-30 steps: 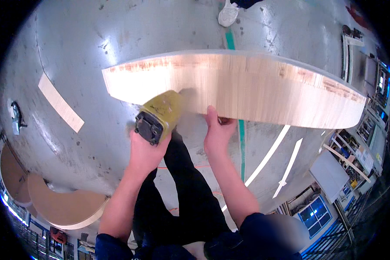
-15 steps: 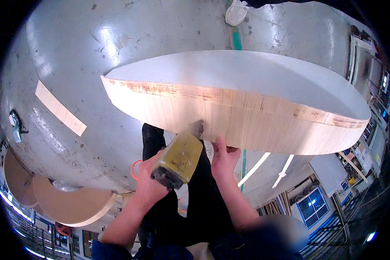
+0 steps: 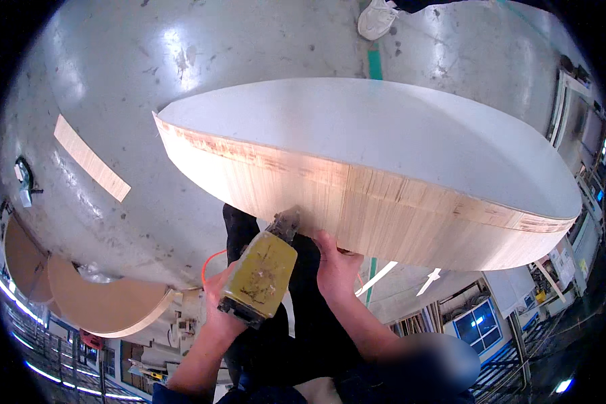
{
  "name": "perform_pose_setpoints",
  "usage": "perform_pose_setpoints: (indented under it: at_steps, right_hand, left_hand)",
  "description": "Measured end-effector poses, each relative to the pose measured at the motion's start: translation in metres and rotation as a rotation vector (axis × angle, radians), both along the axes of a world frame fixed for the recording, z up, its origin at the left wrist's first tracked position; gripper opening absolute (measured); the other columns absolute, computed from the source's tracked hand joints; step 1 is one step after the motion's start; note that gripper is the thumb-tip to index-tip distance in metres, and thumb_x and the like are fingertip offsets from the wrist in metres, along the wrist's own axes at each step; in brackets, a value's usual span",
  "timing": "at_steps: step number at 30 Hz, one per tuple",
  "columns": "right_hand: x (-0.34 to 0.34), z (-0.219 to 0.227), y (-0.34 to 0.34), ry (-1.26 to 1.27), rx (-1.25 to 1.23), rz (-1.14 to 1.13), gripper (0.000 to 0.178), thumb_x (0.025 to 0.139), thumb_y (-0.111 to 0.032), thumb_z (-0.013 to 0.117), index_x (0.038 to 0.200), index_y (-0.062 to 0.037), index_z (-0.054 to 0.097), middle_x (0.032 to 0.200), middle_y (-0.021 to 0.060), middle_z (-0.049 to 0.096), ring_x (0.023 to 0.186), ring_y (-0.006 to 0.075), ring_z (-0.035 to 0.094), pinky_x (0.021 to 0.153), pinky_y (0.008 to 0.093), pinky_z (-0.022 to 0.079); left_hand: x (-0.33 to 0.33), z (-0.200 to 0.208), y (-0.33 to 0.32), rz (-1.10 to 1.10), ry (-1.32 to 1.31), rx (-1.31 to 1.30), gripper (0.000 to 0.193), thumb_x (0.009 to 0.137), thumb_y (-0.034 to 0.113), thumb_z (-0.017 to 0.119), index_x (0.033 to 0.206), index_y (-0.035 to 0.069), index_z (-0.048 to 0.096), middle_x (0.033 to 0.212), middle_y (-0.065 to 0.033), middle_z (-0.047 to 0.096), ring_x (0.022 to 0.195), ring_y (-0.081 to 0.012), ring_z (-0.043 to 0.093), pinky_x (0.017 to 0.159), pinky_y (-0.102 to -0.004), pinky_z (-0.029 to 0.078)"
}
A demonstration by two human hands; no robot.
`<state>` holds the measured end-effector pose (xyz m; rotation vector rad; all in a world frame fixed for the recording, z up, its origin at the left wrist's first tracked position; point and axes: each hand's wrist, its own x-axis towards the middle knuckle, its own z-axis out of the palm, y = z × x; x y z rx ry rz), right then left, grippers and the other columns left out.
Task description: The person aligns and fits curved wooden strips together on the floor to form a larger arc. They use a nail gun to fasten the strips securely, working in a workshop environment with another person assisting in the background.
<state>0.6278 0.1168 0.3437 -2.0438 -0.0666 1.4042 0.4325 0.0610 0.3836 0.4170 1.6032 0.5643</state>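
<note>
My left hand [image 3: 222, 306] is wrapped around a yellow air nail gun or stapler [image 3: 259, 276], scuffed and dark at its back end. An orange hose [image 3: 209, 266] loops beside it. The tool's dark nose [image 3: 286, 222] points at the pale wood band of a large curved panel [image 3: 384, 209]; I cannot tell whether it touches. My right hand [image 3: 337, 269] grips the lower edge of this band, thumb on its face and fingers curled beneath. Something small and brown shows by those fingers, too hidden to name. The panel's upper face is white-grey and its band has vertical grain.
A loose curved wood strip [image 3: 91, 158] lies on the grey floor at the left. Brown half-round panels [image 3: 108, 296] stand at the lower left. Pale strips [image 3: 377, 279] lie beyond the panel's lower edge. A person's white shoe [image 3: 377, 19] is at the top.
The nail gun and my left hand have moved down and slightly left. My right hand has moved down a little with the panel, whose right side now sits lower.
</note>
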Motion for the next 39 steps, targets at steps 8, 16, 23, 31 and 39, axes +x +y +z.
perform_pose_setpoints:
  at_steps: [8,16,23,31,39]
  right_hand:
    - [-0.002,0.007,0.007,-0.001,0.011,-0.007,0.048,0.084,0.001,0.078,0.124,0.0073,0.053,0.116,0.0167,0.065,0.105,0.0236,0.066,0.089,0.0351,0.057]
    - [-0.009,0.007,0.012,0.012,0.08,-0.08,0.046,0.086,-0.001,0.078,0.123,0.0077,0.052,0.114,0.0164,0.065,0.098,0.0229,0.067,0.083,0.0348,0.059]
    - [-0.015,-0.003,0.004,-0.022,0.219,-0.093,0.046,0.084,-0.001,0.08,0.122,0.0038,0.055,0.109,0.0115,0.067,0.096,0.0175,0.066,0.083,0.0303,0.056]
    - [-0.034,-0.02,-0.002,0.01,0.381,-0.065,0.05,0.083,-0.003,0.081,0.121,0.0049,0.051,0.108,0.0112,0.066,0.093,0.0159,0.066,0.083,0.0304,0.056]
    - [-0.032,-0.026,-0.008,-0.033,0.445,-0.081,0.04,0.084,0.0,0.078,0.114,0.0017,0.051,0.103,0.0056,0.061,0.094,0.0123,0.061,0.086,0.0268,0.051]
  left_hand:
    - [-0.006,0.007,0.0,-0.185,0.104,0.098,0.054,0.068,0.008,0.087,0.116,-0.004,0.067,0.101,-0.0141,0.074,0.087,-0.0232,0.074,0.077,-0.0326,0.057]
    - [-0.004,0.004,0.005,-0.432,0.252,0.193,0.043,0.069,0.01,0.087,0.107,0.002,0.07,0.099,-0.0114,0.074,0.087,-0.0214,0.074,0.076,-0.0319,0.057]
    - [0.005,0.008,0.004,-0.366,0.297,0.25,0.034,0.079,0.009,0.079,0.11,0.003,0.067,0.114,-0.0106,0.072,0.108,-0.0245,0.069,0.089,-0.0365,0.053]
    - [0.015,0.001,0.021,-0.337,0.457,0.472,0.022,0.09,0.01,0.074,0.11,0.001,0.07,0.098,-0.0074,0.072,0.09,-0.0207,0.068,0.082,-0.0354,0.053]
    - [0.0,0.015,-0.003,-0.407,0.222,0.222,0.034,0.081,0.007,0.077,0.112,0.002,0.066,0.108,-0.0095,0.072,0.1,-0.0223,0.07,0.086,-0.0353,0.054]
